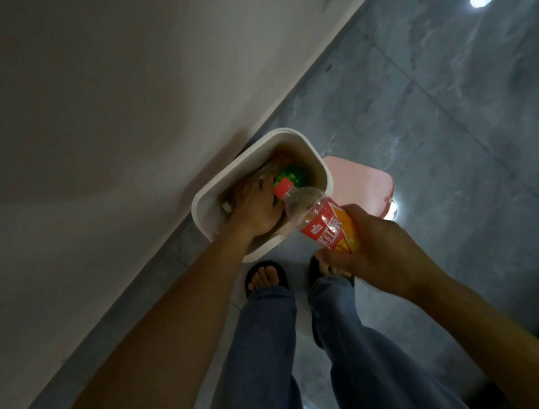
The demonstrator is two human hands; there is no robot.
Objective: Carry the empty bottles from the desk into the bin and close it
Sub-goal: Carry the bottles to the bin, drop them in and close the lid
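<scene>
wall (102,116): plain off-white, left | floor (437,131): grey marbled tiles, glossy | lamp glare (478,3): top right
</scene>
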